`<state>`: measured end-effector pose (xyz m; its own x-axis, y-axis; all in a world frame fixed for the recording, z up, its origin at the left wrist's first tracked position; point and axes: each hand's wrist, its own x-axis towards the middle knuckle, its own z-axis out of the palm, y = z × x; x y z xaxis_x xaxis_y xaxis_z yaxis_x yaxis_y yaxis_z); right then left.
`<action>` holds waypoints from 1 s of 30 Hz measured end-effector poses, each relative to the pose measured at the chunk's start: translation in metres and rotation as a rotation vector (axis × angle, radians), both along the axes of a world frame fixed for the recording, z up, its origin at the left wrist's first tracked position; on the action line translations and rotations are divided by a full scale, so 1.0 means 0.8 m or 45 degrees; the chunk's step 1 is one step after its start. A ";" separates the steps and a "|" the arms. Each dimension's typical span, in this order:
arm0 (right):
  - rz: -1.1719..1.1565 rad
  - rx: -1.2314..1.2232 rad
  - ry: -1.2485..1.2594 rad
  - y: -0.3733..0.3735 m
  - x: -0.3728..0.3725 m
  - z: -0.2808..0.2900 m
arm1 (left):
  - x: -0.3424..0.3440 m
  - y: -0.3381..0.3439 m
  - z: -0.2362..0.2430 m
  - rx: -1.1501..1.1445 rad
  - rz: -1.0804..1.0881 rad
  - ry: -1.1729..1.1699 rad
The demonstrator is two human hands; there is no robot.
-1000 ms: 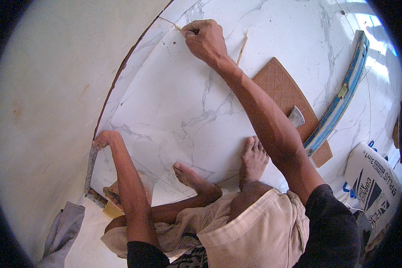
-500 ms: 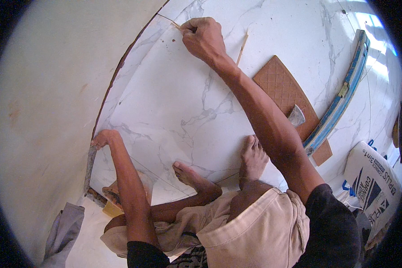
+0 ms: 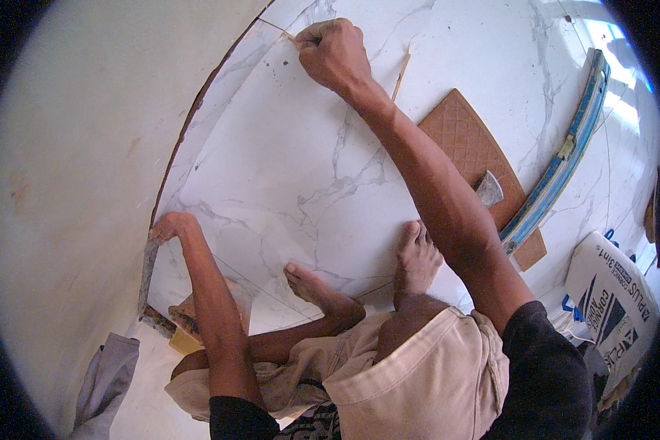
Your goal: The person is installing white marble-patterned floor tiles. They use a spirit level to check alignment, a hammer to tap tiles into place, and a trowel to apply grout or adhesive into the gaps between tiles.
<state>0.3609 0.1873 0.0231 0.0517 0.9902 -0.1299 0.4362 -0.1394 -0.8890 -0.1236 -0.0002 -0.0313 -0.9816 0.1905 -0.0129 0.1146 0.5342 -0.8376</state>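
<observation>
My right hand [image 3: 334, 55] is closed around a thin pale sliver at a tile joint near the wall, on white marble-patterned tile [image 3: 271, 147]. My left hand [image 3: 169, 227] is bent down at the dark gap along the wall, fingers bunched at the upper end of a grey strip [image 3: 147, 282]; what they grip is unclear. A wooden stick [image 3: 401, 70] lies right of my right hand. Under my forearm is a brown gridded board [image 3: 466, 139] with a small grey blade [image 3: 489, 188]. Beside my left forearm a stained yellow object [image 3: 187, 330] is partly hidden.
A plain wall [image 3: 81, 183] rises on the left, with grey cloth [image 3: 106, 378] at its foot. A long blue level [image 3: 583, 117] lies on the right. A white printed sack [image 3: 609, 293] is at lower right. My bare feet and folded legs occupy the lower middle.
My right hand has moved slightly upward, away from me along the tile. My left hand has hardly moved.
</observation>
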 end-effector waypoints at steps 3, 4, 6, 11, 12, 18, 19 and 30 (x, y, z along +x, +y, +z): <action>-0.016 0.005 -0.036 0.001 0.005 -0.002 | 0.037 0.015 0.014 -0.018 -0.029 -0.059; -0.023 0.002 -0.070 0.000 0.006 -0.001 | 0.050 0.020 0.017 -0.008 -0.043 -0.080; -0.038 -0.010 -0.077 -0.001 -0.002 0.002 | 0.049 0.019 0.026 -0.003 -0.042 -0.011; -0.155 -0.177 0.088 -0.004 -0.019 0.012 | 0.040 0.006 0.035 -0.099 -0.074 -0.023; -0.194 -0.193 0.074 -0.005 -0.010 0.007 | 0.072 0.025 0.035 -0.118 -0.100 -0.055; -0.198 -0.159 0.106 -0.007 -0.016 0.004 | 0.067 0.020 0.040 -0.074 -0.089 -0.023; -0.200 -0.160 0.058 -0.007 -0.009 0.004 | 0.087 0.029 0.040 -0.102 -0.122 -0.063; -0.044 0.082 -0.079 0.000 -0.007 0.000 | 0.062 0.016 0.037 -0.110 -0.084 -0.043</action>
